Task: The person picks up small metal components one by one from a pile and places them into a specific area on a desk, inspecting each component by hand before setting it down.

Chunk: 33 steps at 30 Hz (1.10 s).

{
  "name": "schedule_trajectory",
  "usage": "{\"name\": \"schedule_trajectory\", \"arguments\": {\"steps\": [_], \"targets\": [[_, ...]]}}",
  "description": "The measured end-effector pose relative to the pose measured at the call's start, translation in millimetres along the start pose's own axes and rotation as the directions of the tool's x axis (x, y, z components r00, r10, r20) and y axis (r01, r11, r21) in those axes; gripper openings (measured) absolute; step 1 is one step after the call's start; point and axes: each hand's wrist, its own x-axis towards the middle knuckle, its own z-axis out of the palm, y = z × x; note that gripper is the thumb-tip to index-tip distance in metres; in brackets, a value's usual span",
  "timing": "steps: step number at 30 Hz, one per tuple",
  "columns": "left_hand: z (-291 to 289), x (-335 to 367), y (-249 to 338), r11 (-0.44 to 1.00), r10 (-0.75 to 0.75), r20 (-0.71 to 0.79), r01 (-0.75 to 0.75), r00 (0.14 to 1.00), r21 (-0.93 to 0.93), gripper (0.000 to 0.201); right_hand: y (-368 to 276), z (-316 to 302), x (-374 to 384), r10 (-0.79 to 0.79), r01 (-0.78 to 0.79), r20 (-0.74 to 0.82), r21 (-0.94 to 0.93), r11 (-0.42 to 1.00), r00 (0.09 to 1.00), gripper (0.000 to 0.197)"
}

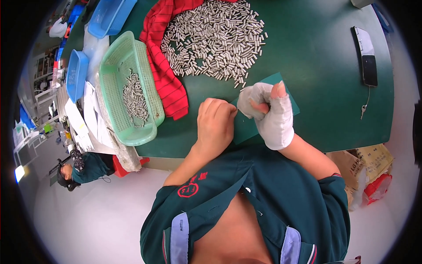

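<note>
Over a green mat (247, 130) at the table's near edge, my two hands meet. Bare and closed, my left hand (216, 123) pinches at something too small to make out. My right hand (269, 112) wears a white glove that leaves the thumb tip bare. Its fingers are curled in, and what they hold, if anything, is hidden. Just beyond the hands spreads a big pile of short silvery metal pins (215, 42). A red cloth with dark stripes (169, 94) borders the pile on its left.
Left of the cloth, a light green plastic basket (132, 137) holds more metal pins (135, 99). Two blue baskets (107, 20) and some papers (79, 123) lie farther left. A phone (368, 57) and a key (363, 110) rest at right. Another person (90, 169) is at far left.
</note>
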Motion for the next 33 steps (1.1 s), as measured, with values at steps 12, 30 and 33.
{"name": "schedule_trajectory", "arguments": {"steps": [12, 30, 33], "targets": [[-5, 2, 0, 1.000, 0.009, -0.055, -0.009, 0.998, -0.004, 0.016, 6, 0, 5, -0.005, 0.008, -0.034, 0.079, 0.997, 0.999, 0.064], [-39, -10, -12, 0.713, -0.107, -0.057, 0.037, 0.993, -0.700, 0.009, -14, 23, -20, 0.160, -0.141, 0.046, -0.276, 0.951, 0.986, 0.009], [-43, -8, -7, 0.720, -0.100, -0.062, 0.029, 0.993, -0.693, 0.009, -13, 24, -20, 0.133, -0.091, 0.097, -0.353, 0.931, 0.986, 0.010]]}}
